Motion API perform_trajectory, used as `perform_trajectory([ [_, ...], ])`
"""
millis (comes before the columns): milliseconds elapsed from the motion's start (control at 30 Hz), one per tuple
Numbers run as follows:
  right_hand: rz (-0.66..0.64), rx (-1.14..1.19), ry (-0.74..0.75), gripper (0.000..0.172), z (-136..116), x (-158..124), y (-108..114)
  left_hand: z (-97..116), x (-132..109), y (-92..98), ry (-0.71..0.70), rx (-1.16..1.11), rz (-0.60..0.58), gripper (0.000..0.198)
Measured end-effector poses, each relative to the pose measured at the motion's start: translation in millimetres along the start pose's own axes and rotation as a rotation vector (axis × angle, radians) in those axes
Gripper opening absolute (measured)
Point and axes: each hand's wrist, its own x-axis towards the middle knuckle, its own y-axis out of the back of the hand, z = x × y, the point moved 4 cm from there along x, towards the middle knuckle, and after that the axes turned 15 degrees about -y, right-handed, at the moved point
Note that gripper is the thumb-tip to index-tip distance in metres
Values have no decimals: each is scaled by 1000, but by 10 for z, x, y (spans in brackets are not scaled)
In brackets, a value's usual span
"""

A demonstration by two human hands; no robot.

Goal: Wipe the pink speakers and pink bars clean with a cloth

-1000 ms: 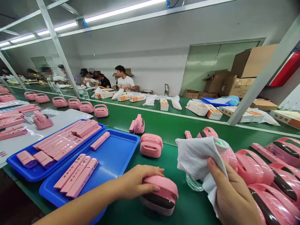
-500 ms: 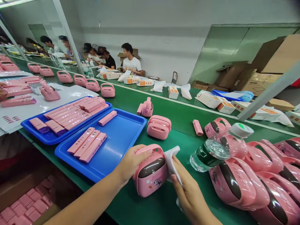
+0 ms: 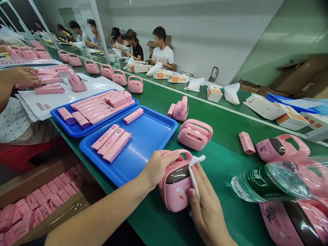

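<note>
A small pink device (image 3: pixel 176 196) with a carry handle and a dark glossy panel, like a portable speaker, is upright over the green worktop. Fingers of my left hand (image 3: pixel 159 168) are closed around its left side and top, by the handle. A folded white cloth (image 3: pixel 197 160) is in my right hand (image 3: pixel 208 208), pressed against the device's right side; the fingers partly hide it. Just behind is another pink device (image 3: pixel 195 136), turned with its ports facing me. Left of my hands, a blue tray (image 3: pixel 151 150) holds several slim pink pieces (image 3: pixel 112 142).
To the right, a clear water bottle (image 3: pixel 271 181) leans toward more pink devices (image 3: pixel 279 222). A loose pink block (image 3: pixel 246 142) lies behind it. A second blue tray (image 3: pixel 58 118) is full of pink pieces. A co-worker's hand (image 3: pixel 25 77) works at far left. Below sits a carton (image 3: pixel 74 208) of pink pieces.
The view has swung left, so things appear shifted right. The cloth has come flat against the device's right side. A co-worker's arm now shows more at left.
</note>
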Motion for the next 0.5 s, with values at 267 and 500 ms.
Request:
perform_trajectory([
  [267, -52, 70, -45, 44, -5, 111, 63, 43, -18, -74, -32, 48, 21, 27],
  [500, -53, -5, 282, 59, -219, -85, -20, 67, -11, -133, 20, 17, 12, 17],
])
